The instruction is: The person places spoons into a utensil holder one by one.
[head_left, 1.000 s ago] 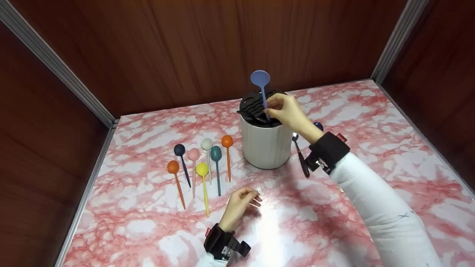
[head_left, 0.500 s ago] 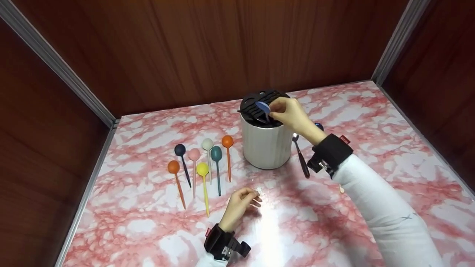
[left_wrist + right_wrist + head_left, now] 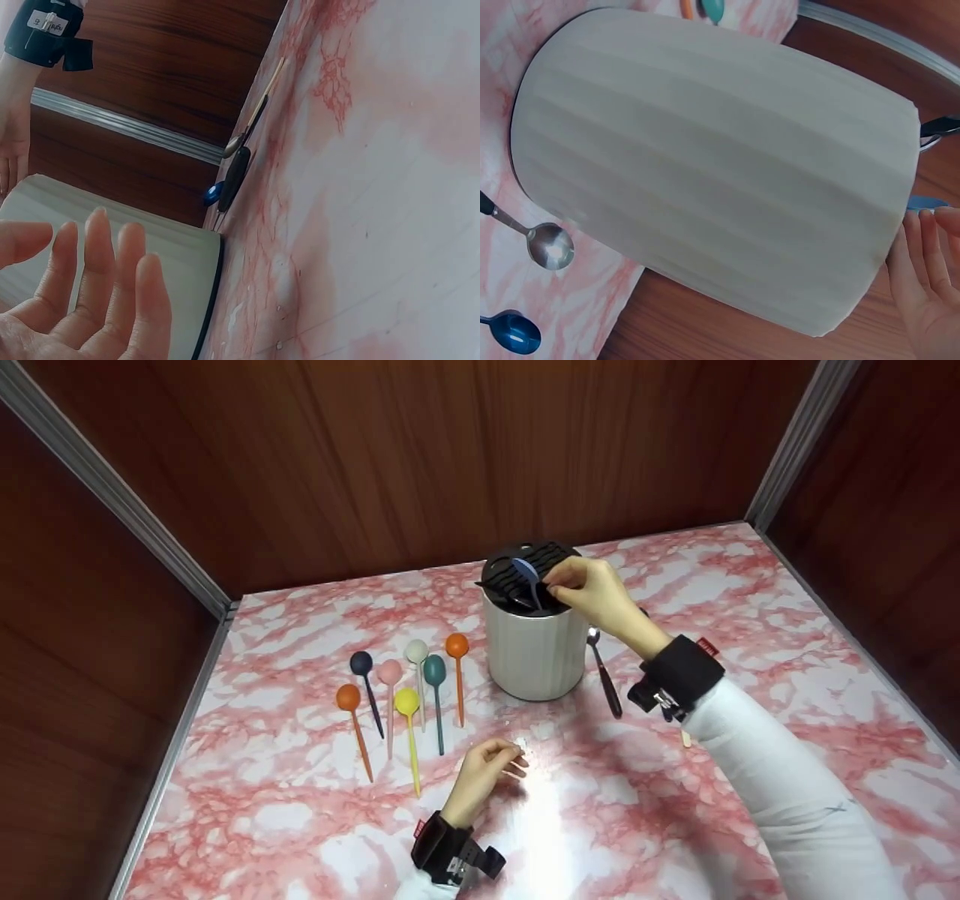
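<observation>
- Right hand [image 3: 596, 592] sits over the holder's [image 3: 534, 649] black slotted lid [image 3: 517, 574], fingers pinching the blue spoon [image 3: 525, 572]; its bowl pokes just above a slot, handle down inside.
- Left hand [image 3: 487, 769] rests on the counter [image 3: 675, 825] at 6 o'clock from the holder, grip loosely curled, holding nothing.
- One spoon looks slotted, as far as the lid shows.
- Left to go: seven coloured spoons [image 3: 409, 694] lie in a cluster at 9 o'clock from the holder, untouched.
- A dark-handled metal spoon [image 3: 604, 675] lies at 3 o'clock, just beside the holder; the right wrist view shows a dark blue spoon [image 3: 510, 332] near it.
</observation>
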